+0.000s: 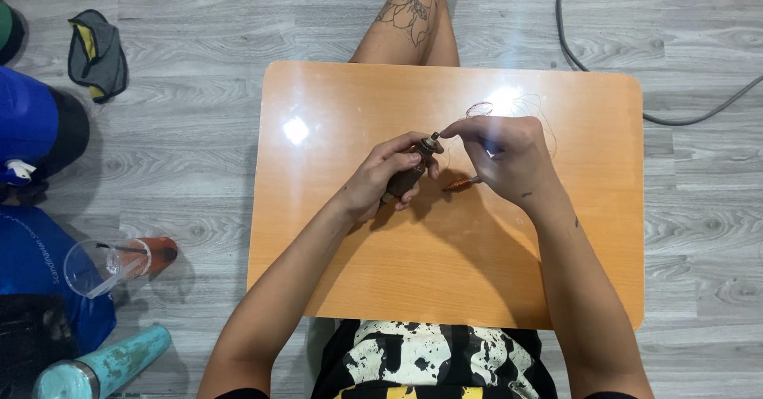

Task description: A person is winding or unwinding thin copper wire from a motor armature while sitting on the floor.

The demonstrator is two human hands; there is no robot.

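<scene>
My left hand (380, 178) is wrapped around a small dark brown tool (410, 172) with a metal tip, just left of the middle of the frame, fingers curled snug round its body so the tip sticks up and to the right. My right hand (502, 159) pinches at that tip (433, 139) with thumb and forefinger; whether I have the wire itself caught between them I cannot tell, it is too fine to see there. Tucked under my right palm is a second small piece, copper coloured and cone shaped (461, 183), poking out toward the left.

The tool looks light and stiff, I judge, easy to hold by its thick middle where my left fingers already sit. The thin wire (509, 106) looping above my right hand in the upper middle of the frame looks springy and quick to kink or tangle, so I would handle it by a short length near the tip, gently.

Count: one tool, one copper cone, one loose coil of wire, two hands. All are over the one orange table (334, 272) at the centre. At the lower left of the frame lie one clear plastic cup (89, 269) and one teal bottle (103, 367); at the upper left, one grey and yellow cloth (97, 53); at the upper right, one dark cable (604, 73) on the floor.
</scene>
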